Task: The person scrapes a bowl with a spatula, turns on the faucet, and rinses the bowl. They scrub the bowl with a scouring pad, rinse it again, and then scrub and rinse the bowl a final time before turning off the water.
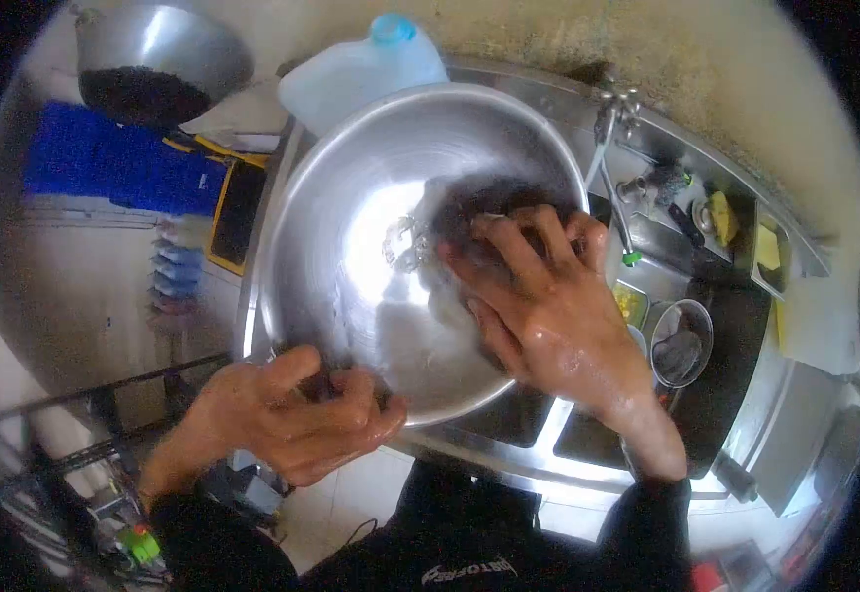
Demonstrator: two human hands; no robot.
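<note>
A large shiny metal bowl (351, 178) stands tilted toward me over the sink counter, with a little water or foam at its middle. My left hand (302, 414) is closed around the bowl's near-left rim, thumb and fingers curled. Inside the bowl, my right hand (548, 316) presses against the right part of the wall with bent fingers. Whatever it may hold is hidden under the palm and fingers. Both hands look wet.
Behind the bowl stands a translucent plastic jug (361, 79) with a blue cap. A tap (612, 148) with a green tip rises at the right rim. In the sink lies a round metal strainer (681, 340). A metal pot (164, 59) is at far left.
</note>
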